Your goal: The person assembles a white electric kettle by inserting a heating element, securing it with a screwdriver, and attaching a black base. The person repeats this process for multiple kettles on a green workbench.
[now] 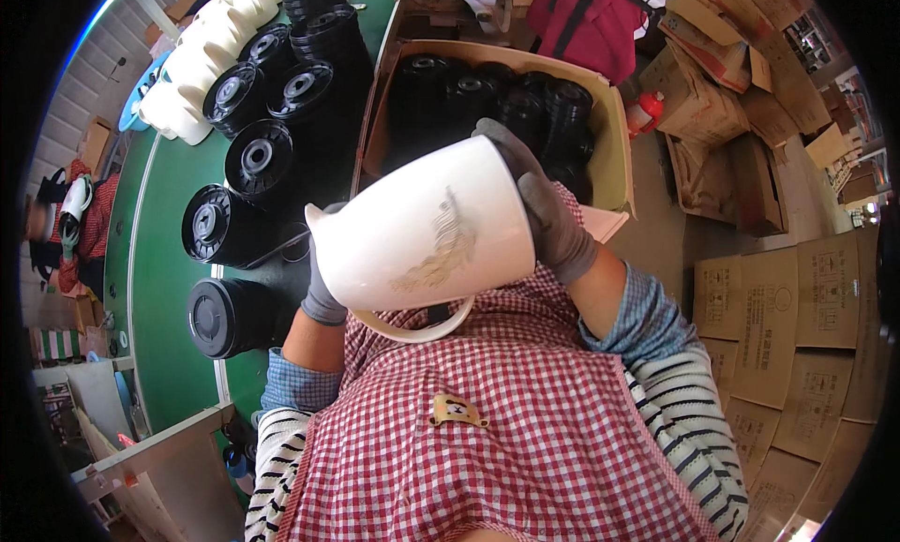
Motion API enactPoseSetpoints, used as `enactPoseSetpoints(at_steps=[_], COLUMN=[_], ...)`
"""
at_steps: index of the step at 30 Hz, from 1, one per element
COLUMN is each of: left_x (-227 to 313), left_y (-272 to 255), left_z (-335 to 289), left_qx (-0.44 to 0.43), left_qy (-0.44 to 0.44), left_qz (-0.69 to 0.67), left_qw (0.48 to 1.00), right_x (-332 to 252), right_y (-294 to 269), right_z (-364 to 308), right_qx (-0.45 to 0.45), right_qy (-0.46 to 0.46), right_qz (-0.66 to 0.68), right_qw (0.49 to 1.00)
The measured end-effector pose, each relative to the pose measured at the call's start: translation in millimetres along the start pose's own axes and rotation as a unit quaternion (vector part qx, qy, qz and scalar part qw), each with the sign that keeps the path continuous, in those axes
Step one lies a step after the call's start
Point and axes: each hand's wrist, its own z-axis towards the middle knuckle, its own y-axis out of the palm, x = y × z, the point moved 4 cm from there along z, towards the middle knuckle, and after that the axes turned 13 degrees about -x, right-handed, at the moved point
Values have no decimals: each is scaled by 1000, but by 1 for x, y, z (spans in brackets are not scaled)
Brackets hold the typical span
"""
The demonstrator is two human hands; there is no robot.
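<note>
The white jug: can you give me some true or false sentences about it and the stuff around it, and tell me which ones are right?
1. The left hand and right hand hold the jug. True.
2. The table is green. True.
3. The jug stands upright on the table. False: it is tipped sideways and held up in front of the apron.
4. The apron is plain blue. False: it has red and white checks.
5. The box holds black parts. True.
6. The box is shut. False: it is open at the top, so the black parts show.
</note>
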Motion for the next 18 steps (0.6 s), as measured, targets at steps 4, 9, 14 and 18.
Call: enactPoseSetpoints(at_steps=[4, 9, 14, 18], left_x=[-21, -34, 22, 58], left_y=[27, 22, 18, 27], left_z=[3, 1, 8, 25], left_qx=[-166, -33, 38, 1], left_qy=[-108, -121, -6, -7], left_qz=[-291, -319, 256, 409], left_qw=[936, 939, 966, 912], right_x=[-12, -21, 16, 40], right_y=[9, 14, 2, -21], right_z=[-15, -29, -27, -26], right_qx=[-58, -117, -3, 3], right_qy=[-58, -178, -42, -11], right_qz=[-270, -427, 68, -24], right_qw=[959, 879, 997, 1000])
